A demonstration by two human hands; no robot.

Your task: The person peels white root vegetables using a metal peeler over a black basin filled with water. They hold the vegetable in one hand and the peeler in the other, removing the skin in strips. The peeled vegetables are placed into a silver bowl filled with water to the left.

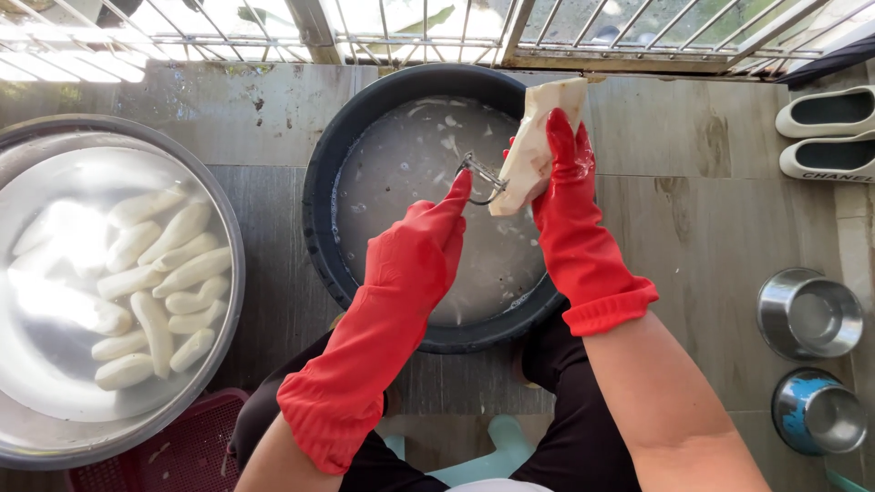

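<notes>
Peeling in progress over a dark round basin [319, 228] of cloudy water on the tiled floor [711, 237]. The right hand [565, 164], in a red rubber glove, is closed around a pale, thick root [538, 137] and holds it tilted above the basin's far right rim; the root's visible faces are already white. The left hand [437, 237], gloved alike, pinches a small metal peeler [481, 175] whose blade touches the root's near left edge. Strips of peel float in the water. To the left, a wide metal bowl [36, 437] of clear water holds more than a dozen peeled white roots [164, 282], which suggests that much of the batch is done; no unpeeled stock is in view, so what remains cannot be judged. A red crate [196, 446] sits near the bowl. Two small steel bowls [811, 314] stand at the right, white slippers [825, 114] at the far right, window bars [437, 27] beyond. Nothing stands between the hands and the basin.
</notes>
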